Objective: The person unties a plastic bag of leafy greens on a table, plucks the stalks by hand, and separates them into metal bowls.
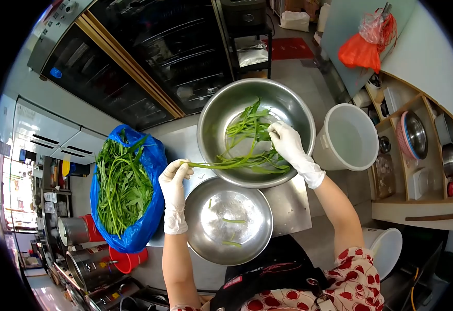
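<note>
Gloved left hand [173, 181] is pinching a long green stem [211, 166] near its end, the rest reaching into the large steel bowl [213, 122], gloved right hand [289, 145] curling beside leaves [249, 124], fingertips unclear, grip impossible to tell

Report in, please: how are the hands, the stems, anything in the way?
Left hand pinching stems; right hand over big bowl, grip unclear. Stems reach into big bowl; short pieces in small bowl. Nothing visibly blocking either hand.

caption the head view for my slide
Gloved left hand holds green stems across a steel bowl's rim, blue bag nearby.
</note>
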A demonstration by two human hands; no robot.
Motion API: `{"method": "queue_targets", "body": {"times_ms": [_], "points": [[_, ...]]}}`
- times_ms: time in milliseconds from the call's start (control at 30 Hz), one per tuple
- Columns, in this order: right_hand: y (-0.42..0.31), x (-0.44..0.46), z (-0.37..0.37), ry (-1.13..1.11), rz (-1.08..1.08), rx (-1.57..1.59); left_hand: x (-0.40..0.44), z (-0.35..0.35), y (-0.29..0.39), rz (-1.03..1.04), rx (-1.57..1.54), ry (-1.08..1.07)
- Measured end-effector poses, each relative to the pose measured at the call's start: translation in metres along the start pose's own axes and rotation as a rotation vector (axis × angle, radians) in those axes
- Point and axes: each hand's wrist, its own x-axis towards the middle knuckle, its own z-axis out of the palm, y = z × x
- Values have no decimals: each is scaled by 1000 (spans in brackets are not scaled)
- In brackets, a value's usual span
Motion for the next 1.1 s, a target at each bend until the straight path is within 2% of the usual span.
{"method": "queue_targets", "body": {"times_ms": [33,133,167,267,333,833,1033,1100], "points": [[-8,-2,-2,110,-122,-36,0,-2,0,4,-6,-7],[-38,-10,-9,180,-223,95,-2,-4,1,6,6,-4],[-44,-12,-8,151,-312,101,-2,-4,1,8,5,-9],[-57,-25,-2,-147,-477,168,-4,-2,2,15,-3,-28],[-59,-31,10,-197,-582,25,-5,0,3,17,-18,-45],[-44,-28,22,-367,-457,60,-5,-6,1,36,-93,8],[-50,-32,16,-184,-433,-108,-3,-6,-6,9,-197,2],[-51,-35,19,-23,-454,-87,-1,-7,-10,-8,-264,-16]]}}
